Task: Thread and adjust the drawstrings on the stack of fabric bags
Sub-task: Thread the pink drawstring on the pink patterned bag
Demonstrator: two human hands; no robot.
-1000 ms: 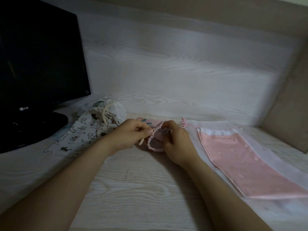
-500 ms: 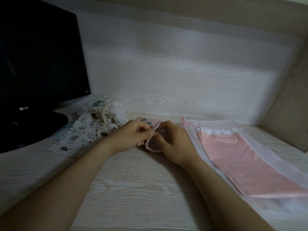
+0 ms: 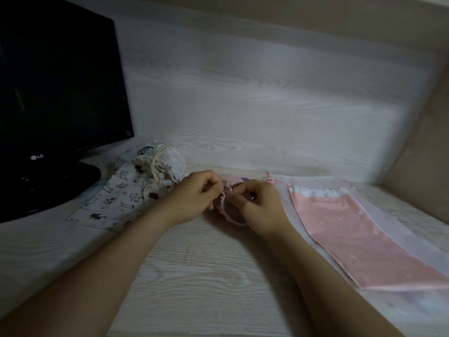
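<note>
A small pink gathered bag (image 3: 230,216) lies on the wooden desk between my hands, mostly hidden by them. My left hand (image 3: 194,200) pinches its thin drawstring at the bag's ruffled mouth. My right hand (image 3: 257,205) curls over the bag's top edge and pinches the fabric there. To the left lies a stack of white cat-print bags (image 3: 114,203) with loose cream cords (image 3: 155,171) piled on top. At the right a long pink bag (image 3: 359,237) lies flat on a white sheer bag (image 3: 413,239).
A black LG monitor (image 3: 56,93) on its stand (image 3: 48,186) fills the left side. A pale wood-grain back panel (image 3: 255,105) rises behind the desk and a beige wall (image 3: 418,154) closes the right. Bare desk surface (image 3: 206,276) lies in front of the bags.
My hands have drawn closer together over the small pink bag, and its mouth looks more gathered. The short length of cord seen between them earlier is now hidden.
</note>
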